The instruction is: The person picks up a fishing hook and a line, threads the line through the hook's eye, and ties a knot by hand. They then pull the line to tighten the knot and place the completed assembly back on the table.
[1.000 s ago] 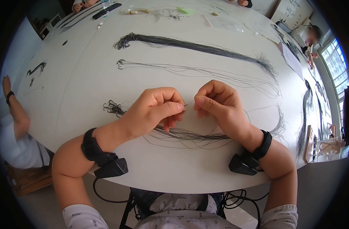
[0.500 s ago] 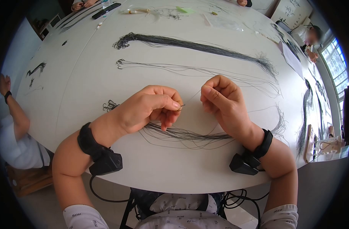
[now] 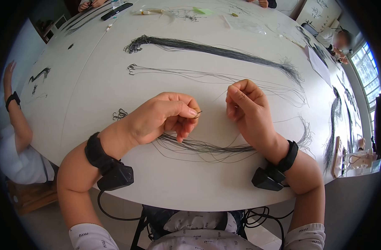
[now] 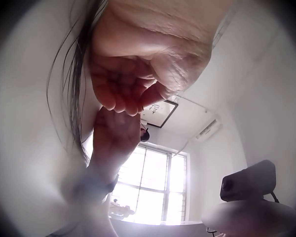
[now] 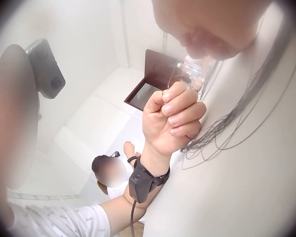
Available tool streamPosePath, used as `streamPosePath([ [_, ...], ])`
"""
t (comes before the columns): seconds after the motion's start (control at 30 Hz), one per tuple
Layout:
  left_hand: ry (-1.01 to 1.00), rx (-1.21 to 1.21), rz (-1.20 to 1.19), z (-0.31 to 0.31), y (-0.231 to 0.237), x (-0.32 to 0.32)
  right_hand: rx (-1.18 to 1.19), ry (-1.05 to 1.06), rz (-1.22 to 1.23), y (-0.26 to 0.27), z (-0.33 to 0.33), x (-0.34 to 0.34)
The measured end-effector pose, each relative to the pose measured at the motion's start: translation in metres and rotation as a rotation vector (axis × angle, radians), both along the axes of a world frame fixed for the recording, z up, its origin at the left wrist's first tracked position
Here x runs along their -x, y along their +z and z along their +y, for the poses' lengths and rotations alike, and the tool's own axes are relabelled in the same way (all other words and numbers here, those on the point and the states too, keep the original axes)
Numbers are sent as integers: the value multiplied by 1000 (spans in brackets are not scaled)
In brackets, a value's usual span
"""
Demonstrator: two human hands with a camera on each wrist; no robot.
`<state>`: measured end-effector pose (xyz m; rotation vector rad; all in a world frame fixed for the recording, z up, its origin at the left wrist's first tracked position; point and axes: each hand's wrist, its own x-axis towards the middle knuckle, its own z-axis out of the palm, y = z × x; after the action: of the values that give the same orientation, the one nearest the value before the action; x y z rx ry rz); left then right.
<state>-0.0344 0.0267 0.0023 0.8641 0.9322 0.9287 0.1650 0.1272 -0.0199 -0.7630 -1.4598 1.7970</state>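
Note:
Between thumb and forefinger, my left hand (image 3: pixel 163 116) pinches a small dark fishing hook (image 3: pixel 199 113), whose end sticks out past the fingertips. My right hand (image 3: pixel 249 110), to the right and slightly farther out, pinches the thin fishing line (image 3: pixel 219 97) that runs toward the hook. Below both hands lies a loose bundle of hooked lines (image 3: pixel 199 146); its hooks (image 3: pixel 120 114) show left of my left wrist, and part of it is hidden by the hands. In the right wrist view, the left hand (image 5: pixel 170 118) has its fingers curled in.
Farther out on the white table (image 3: pixel 94 146) lie a few hooked lines (image 3: pixel 190 73) and a thick dark bundle (image 3: pixel 215 51). A paper sheet (image 3: pixel 317 64) and a clamp stand (image 3: pixel 357 159) are at the right. Other people sit around the table.
My right hand has moved right and a little away from me, widening the gap with the line stretched between. My left hand has shifted slightly left, and the hook's end now shows past its fingertips.

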Motion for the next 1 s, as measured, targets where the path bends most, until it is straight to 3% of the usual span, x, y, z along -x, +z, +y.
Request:
streamPosePath([
  [0.3,-7,-19,-36,0,-3,1,-22,-231,72,-3,4,-2],
  [0.37,-2,-22,-39,0,-2,0,-263,-281,159,-6,5,-1],
  [0.57,9,-9,-13,-1,1,-1,-624,-286,139,-4,-1,-3],
  [0.7,28,-12,-3,-1,1,-2,-640,-276,104,-3,-2,-3],
  [0.8,35,-10,2,-2,2,-2,-541,-228,133,1,-5,-1],
  [0.9,44,-9,12,-1,0,-2,-689,31,-33,5,-4,-4],
  [1.0,55,-14,27,-2,-1,-3,-765,133,-165,7,-10,-1],
])
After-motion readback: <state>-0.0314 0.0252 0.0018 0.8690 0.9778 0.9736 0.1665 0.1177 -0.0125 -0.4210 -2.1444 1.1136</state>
